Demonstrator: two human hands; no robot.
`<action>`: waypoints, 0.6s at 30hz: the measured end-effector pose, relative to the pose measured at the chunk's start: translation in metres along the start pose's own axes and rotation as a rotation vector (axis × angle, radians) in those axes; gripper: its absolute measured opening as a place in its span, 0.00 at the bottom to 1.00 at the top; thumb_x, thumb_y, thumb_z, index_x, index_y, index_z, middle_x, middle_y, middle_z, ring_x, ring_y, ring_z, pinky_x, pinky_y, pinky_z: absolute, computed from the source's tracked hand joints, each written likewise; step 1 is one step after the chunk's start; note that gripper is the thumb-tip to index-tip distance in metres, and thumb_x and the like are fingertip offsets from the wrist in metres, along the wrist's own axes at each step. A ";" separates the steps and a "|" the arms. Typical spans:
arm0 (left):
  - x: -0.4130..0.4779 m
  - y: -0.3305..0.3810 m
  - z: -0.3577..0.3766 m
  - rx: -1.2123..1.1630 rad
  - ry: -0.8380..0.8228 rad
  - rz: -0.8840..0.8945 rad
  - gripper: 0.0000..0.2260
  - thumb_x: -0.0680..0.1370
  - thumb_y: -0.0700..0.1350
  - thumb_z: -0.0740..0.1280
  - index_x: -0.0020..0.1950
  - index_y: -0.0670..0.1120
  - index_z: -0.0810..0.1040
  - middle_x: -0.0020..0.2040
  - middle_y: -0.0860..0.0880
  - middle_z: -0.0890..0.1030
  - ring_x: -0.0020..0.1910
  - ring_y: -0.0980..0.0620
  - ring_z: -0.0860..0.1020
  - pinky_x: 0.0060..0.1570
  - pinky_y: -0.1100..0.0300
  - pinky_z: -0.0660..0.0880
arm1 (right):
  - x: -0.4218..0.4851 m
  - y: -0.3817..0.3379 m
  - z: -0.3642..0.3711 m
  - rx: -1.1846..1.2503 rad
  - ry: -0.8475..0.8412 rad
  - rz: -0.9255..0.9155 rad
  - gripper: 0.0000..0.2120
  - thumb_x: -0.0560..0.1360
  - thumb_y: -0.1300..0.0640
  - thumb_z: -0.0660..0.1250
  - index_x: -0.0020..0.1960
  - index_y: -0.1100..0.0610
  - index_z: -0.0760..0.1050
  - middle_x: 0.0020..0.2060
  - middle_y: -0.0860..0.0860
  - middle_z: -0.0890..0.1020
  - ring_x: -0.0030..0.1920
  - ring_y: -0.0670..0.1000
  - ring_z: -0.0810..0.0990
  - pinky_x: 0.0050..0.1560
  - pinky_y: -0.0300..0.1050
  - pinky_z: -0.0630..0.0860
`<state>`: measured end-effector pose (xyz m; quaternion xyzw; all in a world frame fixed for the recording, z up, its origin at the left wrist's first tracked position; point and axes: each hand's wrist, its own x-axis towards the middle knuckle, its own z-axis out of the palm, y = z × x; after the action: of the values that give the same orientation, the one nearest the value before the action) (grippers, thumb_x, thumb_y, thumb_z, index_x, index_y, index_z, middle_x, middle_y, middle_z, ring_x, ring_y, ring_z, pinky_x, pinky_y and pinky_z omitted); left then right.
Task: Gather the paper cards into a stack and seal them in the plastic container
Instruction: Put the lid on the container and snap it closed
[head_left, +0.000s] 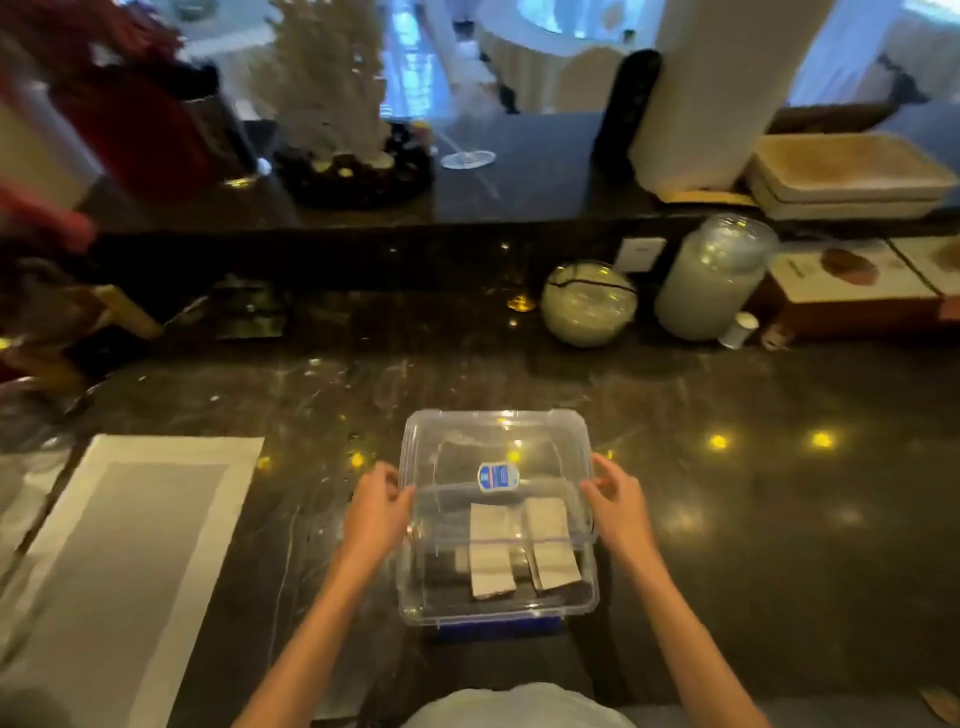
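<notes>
Lid (493, 457), clear: my left hand (376, 512) and right hand (621, 512) pinched its side edges above the box (498, 597) near the counter's front edge; cards (519, 551) inside; I judged level, even pressing best.

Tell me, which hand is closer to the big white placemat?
Left. The left hand grips the lid's left edge, nearest the placemat; the right hand holds the lid's far edge.

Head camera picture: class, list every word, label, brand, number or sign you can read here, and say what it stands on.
No text here can be read.
Blue and white sticker on the clear lid of the plastic container: print too small and blurred.
Paper cards inside the container: no print can be made out.
Box at the far right of the counter: a dark picture and faint marks, unreadable.
</notes>
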<state>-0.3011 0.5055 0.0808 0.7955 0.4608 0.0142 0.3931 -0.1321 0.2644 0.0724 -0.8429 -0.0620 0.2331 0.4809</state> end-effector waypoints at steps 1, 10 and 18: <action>-0.009 -0.013 0.001 -0.026 0.015 -0.045 0.10 0.78 0.44 0.70 0.56 0.42 0.76 0.47 0.47 0.78 0.38 0.57 0.75 0.34 0.66 0.68 | -0.002 0.001 0.007 -0.046 -0.039 -0.006 0.23 0.78 0.60 0.67 0.72 0.56 0.71 0.58 0.61 0.78 0.54 0.57 0.81 0.59 0.59 0.79; -0.054 -0.053 0.024 -0.060 0.025 -0.129 0.07 0.77 0.43 0.70 0.53 0.47 0.75 0.39 0.55 0.77 0.38 0.57 0.77 0.35 0.64 0.69 | -0.034 0.024 0.012 -0.245 -0.092 0.055 0.20 0.79 0.54 0.65 0.71 0.51 0.72 0.57 0.56 0.80 0.53 0.53 0.83 0.52 0.53 0.83; -0.059 -0.057 0.030 -0.071 -0.001 -0.152 0.08 0.77 0.40 0.69 0.55 0.41 0.76 0.45 0.45 0.81 0.41 0.51 0.78 0.39 0.62 0.71 | -0.049 0.034 0.014 -0.272 -0.054 0.092 0.20 0.79 0.51 0.65 0.71 0.52 0.71 0.61 0.55 0.78 0.58 0.54 0.80 0.56 0.51 0.79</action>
<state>-0.3644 0.4586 0.0438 0.7438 0.5190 0.0001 0.4212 -0.1863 0.2414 0.0539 -0.8958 -0.0672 0.2667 0.3491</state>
